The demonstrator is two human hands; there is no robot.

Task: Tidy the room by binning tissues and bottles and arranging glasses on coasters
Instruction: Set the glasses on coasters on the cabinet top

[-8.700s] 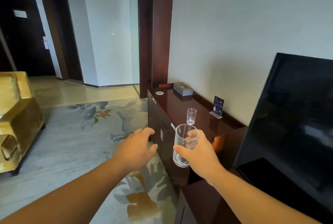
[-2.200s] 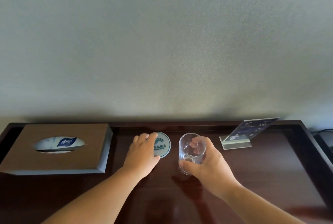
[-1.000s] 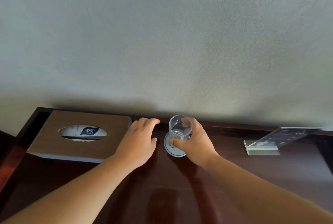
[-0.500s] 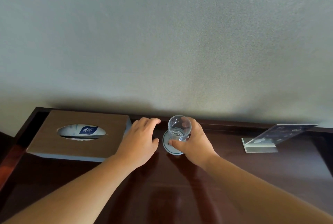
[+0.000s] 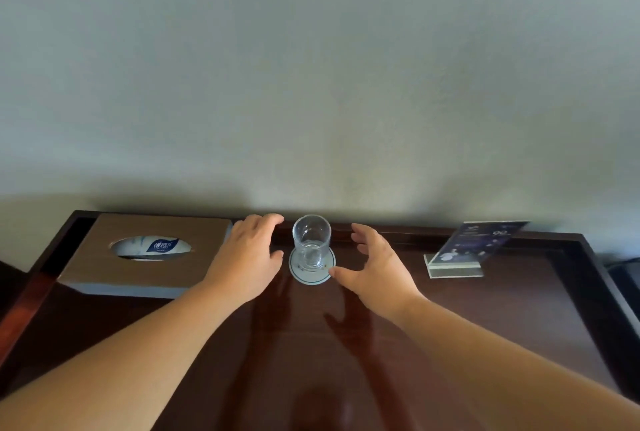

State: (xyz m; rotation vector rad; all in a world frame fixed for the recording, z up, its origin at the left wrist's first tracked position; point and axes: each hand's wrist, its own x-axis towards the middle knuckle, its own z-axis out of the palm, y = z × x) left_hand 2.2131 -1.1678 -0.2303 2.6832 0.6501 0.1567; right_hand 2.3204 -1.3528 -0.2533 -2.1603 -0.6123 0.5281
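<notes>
A clear drinking glass (image 5: 311,240) stands upright on a round white coaster (image 5: 313,275) near the back of the dark wooden cabinet top (image 5: 485,309). My right hand (image 5: 375,266) hovers just right of the glass, fingers spread and relaxed, holding nothing; its thumb tip lies at the coaster's edge. My left hand (image 5: 247,257) lies palm down just left of the coaster, fingers relaxed, between the coaster and the tissue box. Neither hand touches the glass.
A brown tissue box (image 5: 145,254) with a white and blue tissue pack showing in its slot sits at the left. An acrylic card stand (image 5: 467,250) leans at the right. A plain wall rises right behind the cabinet's raised back rim.
My right hand has let go of the glass and drawn away to the right. The glass now stands alone on the coaster. My left hand has barely moved.
</notes>
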